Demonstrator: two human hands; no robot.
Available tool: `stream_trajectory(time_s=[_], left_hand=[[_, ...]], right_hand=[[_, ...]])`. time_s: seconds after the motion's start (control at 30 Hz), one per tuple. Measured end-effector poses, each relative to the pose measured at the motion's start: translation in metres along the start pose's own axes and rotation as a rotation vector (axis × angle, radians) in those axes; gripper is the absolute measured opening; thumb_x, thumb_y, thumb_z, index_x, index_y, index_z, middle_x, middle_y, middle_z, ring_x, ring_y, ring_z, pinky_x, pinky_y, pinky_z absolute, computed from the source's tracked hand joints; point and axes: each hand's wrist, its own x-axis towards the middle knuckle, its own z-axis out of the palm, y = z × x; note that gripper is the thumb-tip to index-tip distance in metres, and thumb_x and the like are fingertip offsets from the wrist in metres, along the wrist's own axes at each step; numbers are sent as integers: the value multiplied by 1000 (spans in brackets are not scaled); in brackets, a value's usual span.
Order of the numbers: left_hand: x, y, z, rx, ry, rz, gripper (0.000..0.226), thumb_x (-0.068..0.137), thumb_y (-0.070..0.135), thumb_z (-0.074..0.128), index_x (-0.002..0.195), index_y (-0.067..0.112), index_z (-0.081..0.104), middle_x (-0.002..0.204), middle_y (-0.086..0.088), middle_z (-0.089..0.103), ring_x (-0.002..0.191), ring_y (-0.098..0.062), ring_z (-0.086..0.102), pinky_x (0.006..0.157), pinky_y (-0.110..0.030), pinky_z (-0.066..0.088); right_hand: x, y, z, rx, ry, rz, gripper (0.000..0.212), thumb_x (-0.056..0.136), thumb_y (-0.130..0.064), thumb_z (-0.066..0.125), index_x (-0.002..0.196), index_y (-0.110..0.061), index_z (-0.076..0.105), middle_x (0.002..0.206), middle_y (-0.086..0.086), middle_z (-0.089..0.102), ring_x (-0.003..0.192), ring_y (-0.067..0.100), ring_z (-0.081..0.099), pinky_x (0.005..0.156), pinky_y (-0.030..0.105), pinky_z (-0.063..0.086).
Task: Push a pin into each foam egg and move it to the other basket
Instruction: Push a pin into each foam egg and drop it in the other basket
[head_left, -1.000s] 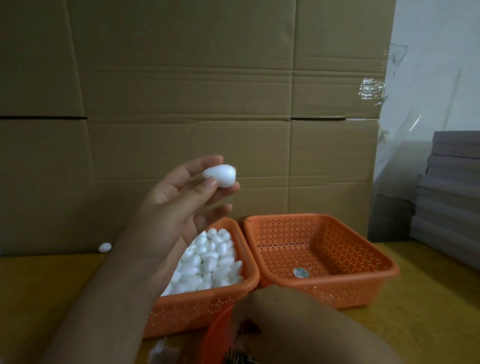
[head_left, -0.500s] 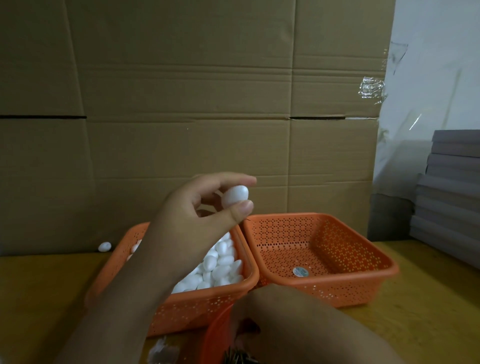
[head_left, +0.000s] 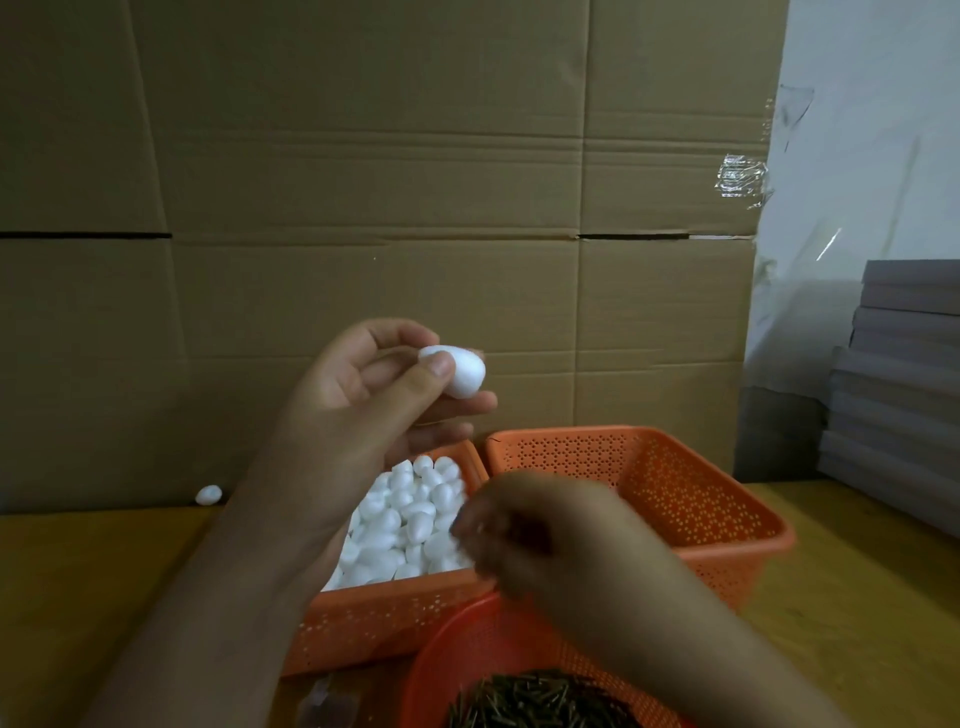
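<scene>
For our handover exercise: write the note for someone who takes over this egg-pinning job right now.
Left hand pinches one foam egg above the full basket. Right hand is blurred above the pin bowl; whether it holds a pin is unclear.
Done: no pin shows in the held egg; the other basket has no eggs in view.
Left: pin this egg, move it across, then the rest, plus the stray egg by the cardboard.

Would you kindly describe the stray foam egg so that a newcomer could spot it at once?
Start at the cardboard wall behind the wooden table. Follow its bottom edge left of the egg-filled orange basket. There one small white foam egg lies alone on the table against the cardboard, unlike those heaped in the basket or the one the left hand holds.
</scene>
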Motion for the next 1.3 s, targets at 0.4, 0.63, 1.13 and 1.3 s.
stream_trajectory(time_s=[0.4, 0.63, 1.13, 1.3], left_hand=[[-2, -2, 2, -13, -30, -48, 19, 72, 31, 66, 88, 27, 76, 97, -7, 75, 87, -15, 72, 65, -20, 56], [-3, -3, 5, -54, -113, -130, 10, 79, 26, 73, 89, 27, 74, 99, -13, 75, 96, -26, 72, 73, -26, 57], [-3, -4, 7, -220, -134, -216, 21, 77, 23, 69, 98, 19, 73, 107, -15, 73, 104, -29, 69, 71, -26, 58], [-2, -6, 9, -186, -115, -228, 22, 74, 25, 66, 94, 19, 75, 102, -15, 74, 98, -27, 72, 69, -26, 58]], right_hand=[[-3, -12, -22, 832, 490, -43, 22, 73, -22, 63, 87, -13, 76, 75, 9, 71, 67, 13, 65, 57, 19, 51], [-3, -13, -22, 859, 485, -78, 22, 77, -21, 60, 90, -14, 76, 76, 9, 72, 67, 13, 66, 61, 19, 54], [-4, -13, -23, 722, 450, -101, 22, 79, -27, 58, 86, -29, 78, 78, 3, 74, 69, 5, 67, 60, 15, 51], [-4, -12, -23, 685, 483, -99, 20, 77, -27, 60, 84, -23, 78, 79, 1, 74, 71, 6, 68, 61, 16, 52]])
